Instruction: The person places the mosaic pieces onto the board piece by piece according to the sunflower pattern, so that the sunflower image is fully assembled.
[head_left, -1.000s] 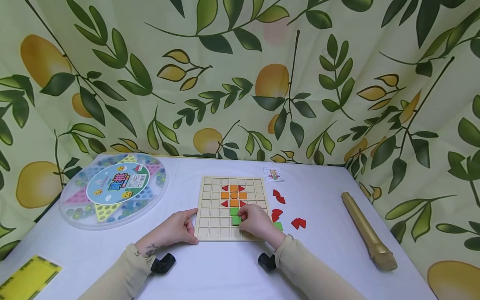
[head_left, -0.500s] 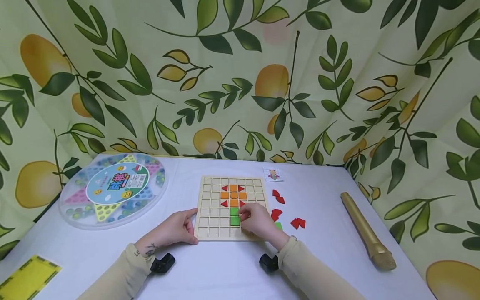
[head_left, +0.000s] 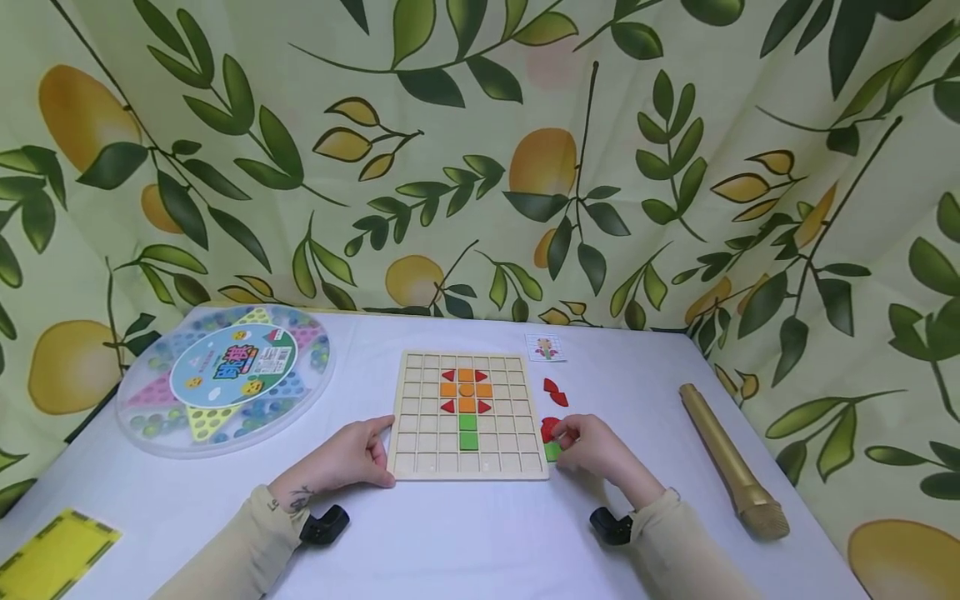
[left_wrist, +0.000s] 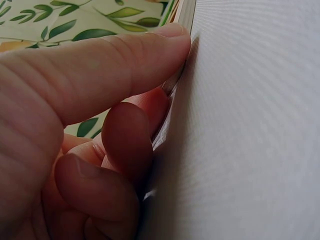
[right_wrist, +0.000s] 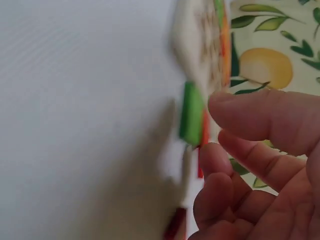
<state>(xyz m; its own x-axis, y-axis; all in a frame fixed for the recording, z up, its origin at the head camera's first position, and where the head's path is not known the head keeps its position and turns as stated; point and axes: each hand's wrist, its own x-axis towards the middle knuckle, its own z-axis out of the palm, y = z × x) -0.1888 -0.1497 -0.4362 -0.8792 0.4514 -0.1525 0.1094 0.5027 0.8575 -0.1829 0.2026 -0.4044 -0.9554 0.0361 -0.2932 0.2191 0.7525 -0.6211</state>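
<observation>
A square wooden grid board lies on the white table. In its slots sit an orange cross with red triangles at its corners, and two green squares in a column below. My left hand holds the board's near left corner, thumb and index finger against its edges and the other fingers curled. Off the board's right side, my right hand is at a loose green square, thumb and fingertips apart beside it. Red pieces lie just beyond that square. The hand hides the red pieces farther right.
More red pieces and a small pattern card lie beyond. A round Chinese checkers set stands at left, a yellow rectangular piece at front left, a gold microphone at right. Patterned cloth hangs behind.
My right hand has moved right, from the green squares on the board to the loose green square beside it. The left hand stays at the board's corner.
</observation>
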